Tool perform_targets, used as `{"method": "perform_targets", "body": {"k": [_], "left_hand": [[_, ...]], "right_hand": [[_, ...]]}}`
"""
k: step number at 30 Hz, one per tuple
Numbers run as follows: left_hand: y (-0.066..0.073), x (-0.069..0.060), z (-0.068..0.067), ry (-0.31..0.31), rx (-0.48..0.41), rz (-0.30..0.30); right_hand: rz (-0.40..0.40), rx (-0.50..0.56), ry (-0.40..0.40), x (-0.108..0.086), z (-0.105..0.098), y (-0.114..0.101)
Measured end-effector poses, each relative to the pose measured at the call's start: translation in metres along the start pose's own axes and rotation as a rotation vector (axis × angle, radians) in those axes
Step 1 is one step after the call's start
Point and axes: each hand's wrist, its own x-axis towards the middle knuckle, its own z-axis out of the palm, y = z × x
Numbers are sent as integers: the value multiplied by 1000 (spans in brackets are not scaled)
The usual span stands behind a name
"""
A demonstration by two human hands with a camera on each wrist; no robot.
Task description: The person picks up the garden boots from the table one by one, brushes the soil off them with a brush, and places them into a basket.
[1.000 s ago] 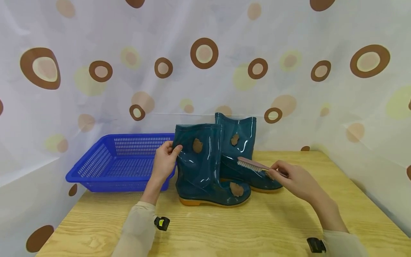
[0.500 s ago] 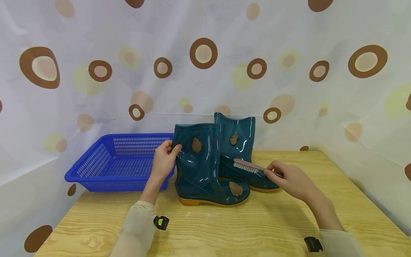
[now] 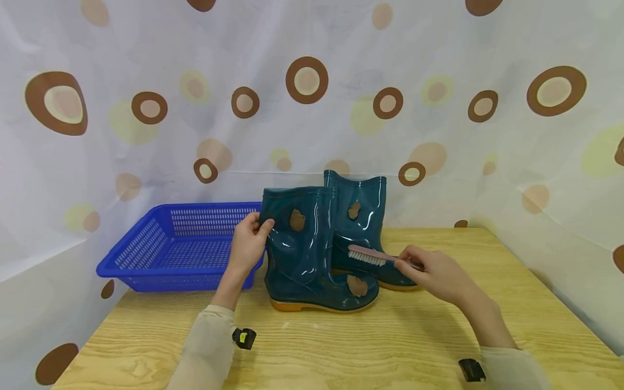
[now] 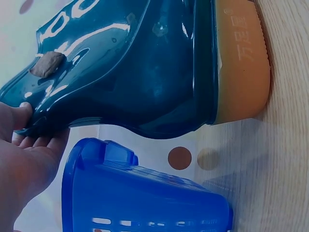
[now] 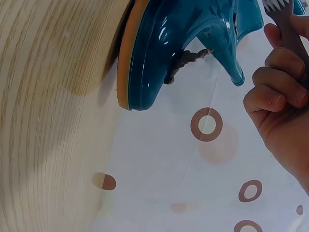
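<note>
A dark teal rubber boot (image 3: 302, 254) stands upright on the table, with brown patches on its shaft and toe (image 3: 357, 286). My left hand (image 3: 247, 244) pinches the back edge of its shaft near the top; the left wrist view shows the thumb on the near side of the boot (image 4: 145, 72). A second boot (image 3: 363, 216) stands behind and to the right, also with a brown patch (image 3: 353, 210) on its shaft. My right hand (image 3: 434, 273) grips the handle of a pinkish brush (image 3: 372, 254), white bristles downward, held above the front boot's toe.
A blue perforated plastic basket (image 3: 180, 279) sits left of the boots, its right end partly behind the left hand and front boot. The wooden table (image 3: 312, 352) runs back to a white curtain (image 3: 273, 141) with brown and yellow spots.
My right hand and the brush have moved left and slightly down, toward the front boot. The left hand keeps its grip on the boot, which stays in place.
</note>
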Motion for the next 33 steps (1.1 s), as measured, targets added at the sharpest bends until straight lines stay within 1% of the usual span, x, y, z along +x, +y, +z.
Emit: {"method": "perform_targets", "body": {"k": [4, 13, 22, 26, 33], "left_hand": [[0, 0, 1, 3, -4, 2], [1, -1, 1, -7, -18, -18], [2, 0, 0, 1, -22, 3], [1, 0, 1, 1, -21, 11], [0, 0, 0, -8, -24, -4]], "right_hand": [[-3, -1, -3, 1, 2, -1], [-6, -8, -18, 1, 7, -3], [-32, -11, -32, 4, 10, -8], [-30, -12, -48, 4, 11, -9], [-43, -14, -75, 5, 13, -12]]}}
